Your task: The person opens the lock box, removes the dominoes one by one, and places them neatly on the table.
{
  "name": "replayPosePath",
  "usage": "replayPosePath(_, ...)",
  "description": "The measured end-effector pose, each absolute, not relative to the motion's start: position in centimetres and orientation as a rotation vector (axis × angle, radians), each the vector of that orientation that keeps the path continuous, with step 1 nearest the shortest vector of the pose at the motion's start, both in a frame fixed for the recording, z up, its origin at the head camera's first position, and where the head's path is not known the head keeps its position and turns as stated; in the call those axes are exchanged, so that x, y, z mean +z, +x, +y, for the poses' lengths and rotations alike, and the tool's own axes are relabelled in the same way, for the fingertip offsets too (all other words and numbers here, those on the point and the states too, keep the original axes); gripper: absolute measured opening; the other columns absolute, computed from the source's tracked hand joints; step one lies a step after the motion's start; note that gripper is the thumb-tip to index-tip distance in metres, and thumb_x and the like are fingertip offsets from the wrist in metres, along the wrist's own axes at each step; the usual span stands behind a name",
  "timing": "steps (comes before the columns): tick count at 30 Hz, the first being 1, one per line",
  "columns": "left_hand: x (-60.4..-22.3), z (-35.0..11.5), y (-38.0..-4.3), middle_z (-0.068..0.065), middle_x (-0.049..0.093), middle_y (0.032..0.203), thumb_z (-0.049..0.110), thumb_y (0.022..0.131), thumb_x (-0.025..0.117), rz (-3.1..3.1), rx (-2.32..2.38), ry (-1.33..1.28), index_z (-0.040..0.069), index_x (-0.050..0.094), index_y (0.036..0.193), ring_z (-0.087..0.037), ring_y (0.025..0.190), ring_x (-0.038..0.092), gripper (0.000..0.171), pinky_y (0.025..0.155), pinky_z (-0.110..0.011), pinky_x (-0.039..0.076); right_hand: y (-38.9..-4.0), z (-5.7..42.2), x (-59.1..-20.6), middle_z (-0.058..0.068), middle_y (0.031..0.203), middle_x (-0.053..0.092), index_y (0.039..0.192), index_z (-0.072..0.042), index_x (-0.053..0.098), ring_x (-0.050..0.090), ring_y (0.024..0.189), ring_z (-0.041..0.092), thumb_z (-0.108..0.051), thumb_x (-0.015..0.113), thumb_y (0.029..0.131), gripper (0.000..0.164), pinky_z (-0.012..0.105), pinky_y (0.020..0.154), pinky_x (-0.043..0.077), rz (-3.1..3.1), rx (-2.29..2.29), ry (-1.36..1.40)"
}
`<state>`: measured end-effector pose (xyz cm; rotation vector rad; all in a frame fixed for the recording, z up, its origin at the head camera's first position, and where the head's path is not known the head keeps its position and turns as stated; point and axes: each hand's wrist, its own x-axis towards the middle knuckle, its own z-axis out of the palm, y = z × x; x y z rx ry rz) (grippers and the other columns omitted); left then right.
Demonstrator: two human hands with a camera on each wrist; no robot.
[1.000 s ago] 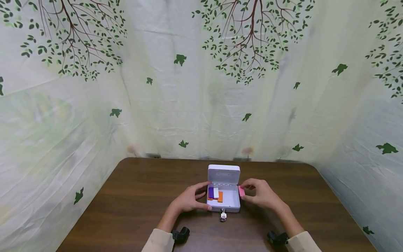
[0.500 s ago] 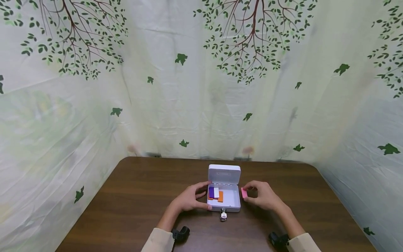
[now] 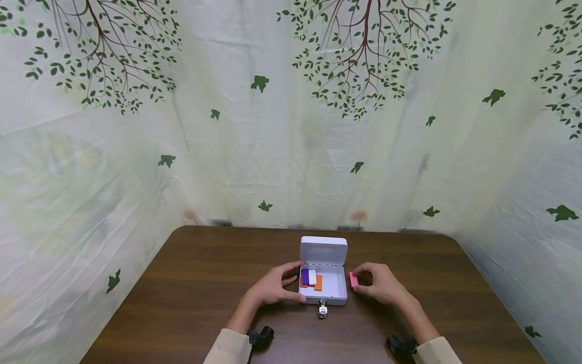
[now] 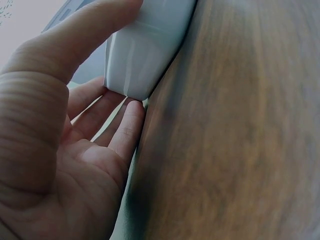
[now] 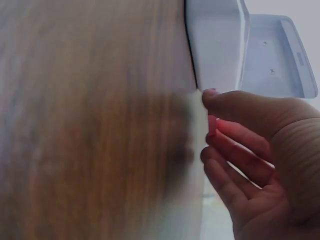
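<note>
Your left hand, half-spread, holds the white box by its left side while your right hand, barely parted, pinches the pink piece just right of it, which could drop should that fingertip grip slip.

A pink block is in the right hand, a white box with purple, white and orange blocks left of that grip, a brown, streaked table beneath.

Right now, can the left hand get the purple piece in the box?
Probably yes: the lid is up, and the purple piece lies near the left hand. But that hand holds the white box, so it would likely have to let go first.
</note>
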<state>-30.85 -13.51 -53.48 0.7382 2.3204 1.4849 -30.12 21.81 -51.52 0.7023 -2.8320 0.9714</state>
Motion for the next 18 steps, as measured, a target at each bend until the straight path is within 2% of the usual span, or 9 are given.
replayPosePath(6,-53.39,-13.53,-30.76,-0.005,0.039,0.163,0.031,0.079,0.092,2.327,1.483,0.758,0.016,0.041,0.157,-0.029,0.151,0.040,0.094,0.116,-0.036,0.046,-30.20,21.93,-52.00,-0.003,0.100,0.075,0.103,-0.012,0.076,0.067,0.092,0.015,-0.022,0.088,0.081,0.026,0.033,0.083,0.059,-2.815,0.968,0.727)
replayPosePath(18,-53.55,-13.42,-30.78,-0.005,0.039,0.163,0.025,0.078,0.093,2.302,1.523,0.774,0.015,0.041,0.157,-0.028,0.150,0.041,0.096,0.116,-0.034,0.046,-29.68,21.76,-51.99,-0.004,0.100,0.073,0.102,-0.013,0.075,0.065,0.092,0.014,-0.020,0.089,0.079,0.028,0.034,0.085,0.060,-2.838,1.028,0.657)
